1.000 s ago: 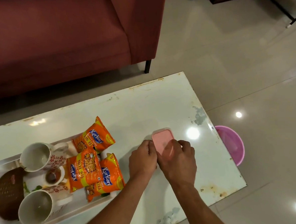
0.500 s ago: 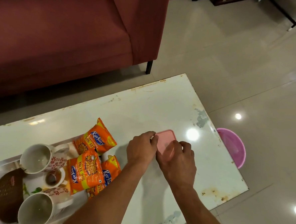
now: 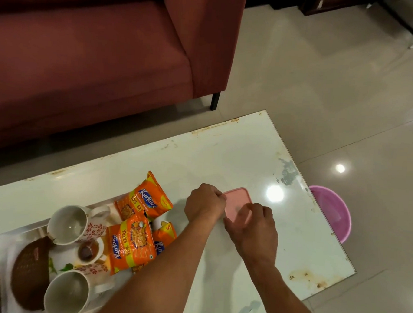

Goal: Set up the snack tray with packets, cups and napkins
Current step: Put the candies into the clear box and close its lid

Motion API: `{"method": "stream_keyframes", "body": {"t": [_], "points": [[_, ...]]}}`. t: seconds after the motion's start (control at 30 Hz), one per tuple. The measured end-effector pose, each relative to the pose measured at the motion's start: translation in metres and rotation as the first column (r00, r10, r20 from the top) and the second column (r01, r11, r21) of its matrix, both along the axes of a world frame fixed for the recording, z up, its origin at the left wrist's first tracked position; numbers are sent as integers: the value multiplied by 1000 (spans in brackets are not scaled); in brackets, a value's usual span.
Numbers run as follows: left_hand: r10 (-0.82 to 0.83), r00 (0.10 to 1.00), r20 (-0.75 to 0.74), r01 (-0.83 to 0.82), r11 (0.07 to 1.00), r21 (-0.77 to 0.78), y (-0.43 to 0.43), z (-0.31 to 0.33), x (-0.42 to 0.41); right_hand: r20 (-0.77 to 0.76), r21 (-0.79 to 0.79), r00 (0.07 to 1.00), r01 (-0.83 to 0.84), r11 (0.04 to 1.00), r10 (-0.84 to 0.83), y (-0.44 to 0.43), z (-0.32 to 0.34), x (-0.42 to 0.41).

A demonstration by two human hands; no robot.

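both hands on the pink box (image 3: 237,199): left hand (image 3: 205,203) grip clenched on its left edge, right hand (image 3: 253,229) grasping the near side.

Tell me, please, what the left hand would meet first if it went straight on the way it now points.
The pink box. The left hand points away and to the right, and its curled fingers seem to touch the box's left edge, though contact is hard to confirm.
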State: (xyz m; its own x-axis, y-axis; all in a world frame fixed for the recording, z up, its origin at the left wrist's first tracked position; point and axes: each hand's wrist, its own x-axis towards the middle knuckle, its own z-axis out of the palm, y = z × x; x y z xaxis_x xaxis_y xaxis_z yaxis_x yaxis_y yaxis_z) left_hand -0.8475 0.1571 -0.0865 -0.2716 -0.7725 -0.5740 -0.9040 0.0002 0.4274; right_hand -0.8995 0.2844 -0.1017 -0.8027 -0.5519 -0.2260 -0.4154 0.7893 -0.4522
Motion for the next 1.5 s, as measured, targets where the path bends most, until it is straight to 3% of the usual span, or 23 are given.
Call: {"method": "stream_keyframes", "body": {"t": [0.2, 0.3, 0.43, 0.9, 1.13, 1.23, 1.5], "points": [[1, 998, 68, 7, 994, -113, -11, 9, 56, 66, -163, 995, -59, 985, 71, -9, -6, 44], [-2, 997, 74, 13, 989, -149, -17, 11, 77, 241, -259, 971, 51, 965, 13, -8, -5, 64], [-27, 993, 119, 48, 982, -180, -17, 7, 90, 277, -297, 958, 161, 941, -76, -5, -11, 75], [-123, 970, 208, 167, 964, -208, -20, 0, 93, 321, -205, 936, 215, 955, -142, -15, -8, 70], [-147, 958, 247, 200, 958, -205, -22, -1, 90, 538, -74, 791, 389, 918, -291, -26, -7, 44], [-150, 955, 254, 205, 958, -203, -23, 0, 89, 562, -47, 764, 413, 910, -317, -29, -6, 40], [-182, 944, 276, 245, 946, -214, -22, 7, 80, 491, -119, 864, 193, 974, -111, -15, -4, 45]]}}
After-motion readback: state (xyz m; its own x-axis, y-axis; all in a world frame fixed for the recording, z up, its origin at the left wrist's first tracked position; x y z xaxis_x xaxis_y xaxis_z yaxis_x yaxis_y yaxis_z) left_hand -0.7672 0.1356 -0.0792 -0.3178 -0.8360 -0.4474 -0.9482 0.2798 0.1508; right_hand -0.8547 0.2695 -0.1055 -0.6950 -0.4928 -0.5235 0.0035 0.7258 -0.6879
